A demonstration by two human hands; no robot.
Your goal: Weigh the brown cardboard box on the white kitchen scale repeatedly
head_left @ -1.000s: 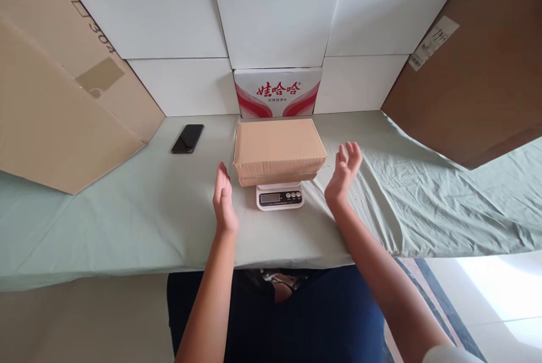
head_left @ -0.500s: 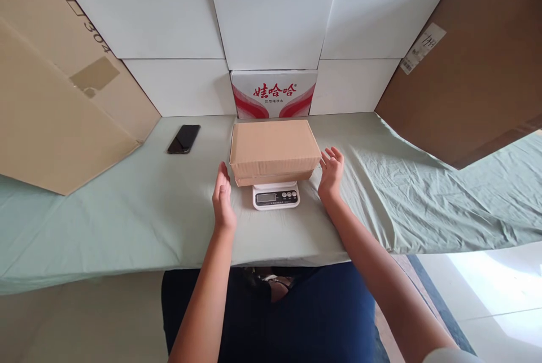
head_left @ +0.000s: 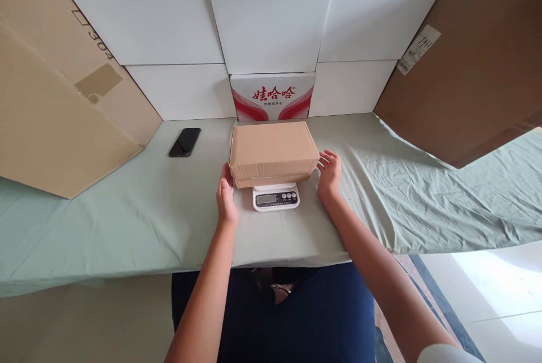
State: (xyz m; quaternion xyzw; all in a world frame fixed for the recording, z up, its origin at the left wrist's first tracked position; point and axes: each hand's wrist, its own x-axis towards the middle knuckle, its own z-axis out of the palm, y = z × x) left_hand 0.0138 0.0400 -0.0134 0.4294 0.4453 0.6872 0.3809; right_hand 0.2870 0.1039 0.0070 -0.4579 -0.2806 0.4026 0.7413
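Observation:
A closed brown cardboard box [head_left: 274,145] rests on a small white kitchen scale [head_left: 277,199]. The scale's display and buttons show in front of the box, while its top plate is hidden underneath. My left hand [head_left: 226,191] is upright at the box's left side, fingers stretched out, palm facing it and fingertips at its edge. On the other side, my right hand [head_left: 329,174] has its fingers spread at the right front corner. Whether either hand presses on the box cannot be made out.
A black phone [head_left: 184,142] lies on the green cloth [head_left: 127,216] to the left. Behind the box stands a white and red carton [head_left: 273,96] against white panels [head_left: 271,24]. Large cardboard sheets flank the table at left [head_left: 51,126] and right [head_left: 466,69].
My left hand has moved right, up to the box's side. My right hand has shifted slightly inward against the corner. The box stays on the scale.

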